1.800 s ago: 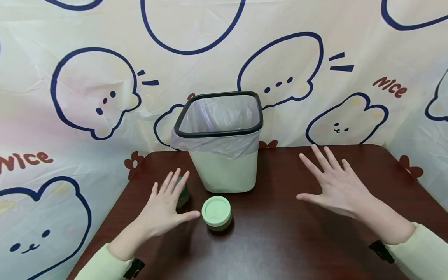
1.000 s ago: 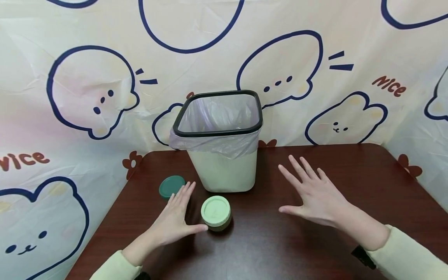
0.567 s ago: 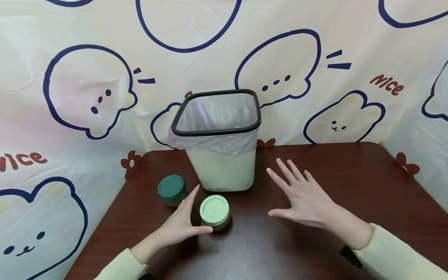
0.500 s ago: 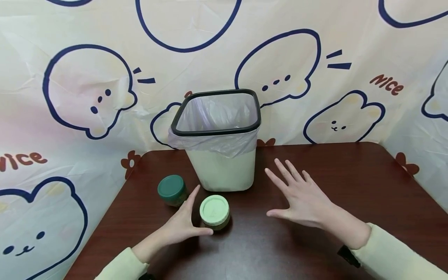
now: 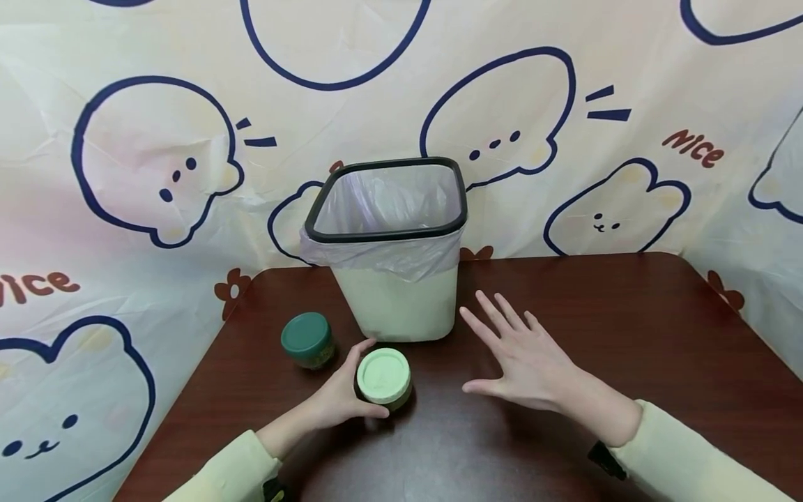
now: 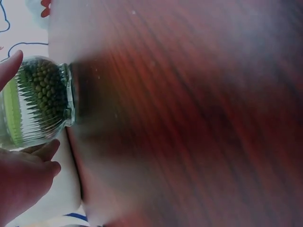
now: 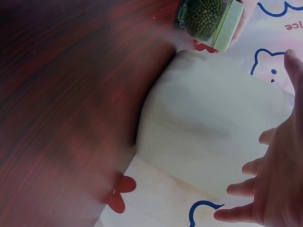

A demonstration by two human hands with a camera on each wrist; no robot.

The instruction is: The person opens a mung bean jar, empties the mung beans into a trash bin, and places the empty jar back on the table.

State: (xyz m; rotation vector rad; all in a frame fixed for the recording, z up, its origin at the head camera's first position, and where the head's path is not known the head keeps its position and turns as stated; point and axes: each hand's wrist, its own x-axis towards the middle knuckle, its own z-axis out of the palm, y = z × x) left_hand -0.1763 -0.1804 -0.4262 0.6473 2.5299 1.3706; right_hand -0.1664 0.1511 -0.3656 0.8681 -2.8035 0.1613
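A glass jar with a pale green lid (image 5: pixel 384 376) stands upright on the dark wooden table. Small green beans (image 6: pixel 45 87), which look like mung beans, fill it. My left hand (image 5: pixel 341 397) curves round this jar, thumb on the near side and fingers on the far side. In the left wrist view the thumb (image 6: pixel 10 68) lies against the jar's upper side. My right hand (image 5: pixel 527 362) hovers over the table to the right, fingers spread, holding nothing. A second jar with a dark green lid (image 5: pixel 307 338) stands behind and left of the left hand.
A pale waste bin (image 5: pixel 401 300) with a black rim and a thin plastic liner stands just behind the jars. A cartoon-printed cloth (image 5: pixel 502 84) hangs behind and beside the table (image 5: pixel 602 314).
My left hand has moved right from beside the dark-lidded jar, uncovering it, and has closed round the pale-lidded jar. My right hand has moved left, still spread.
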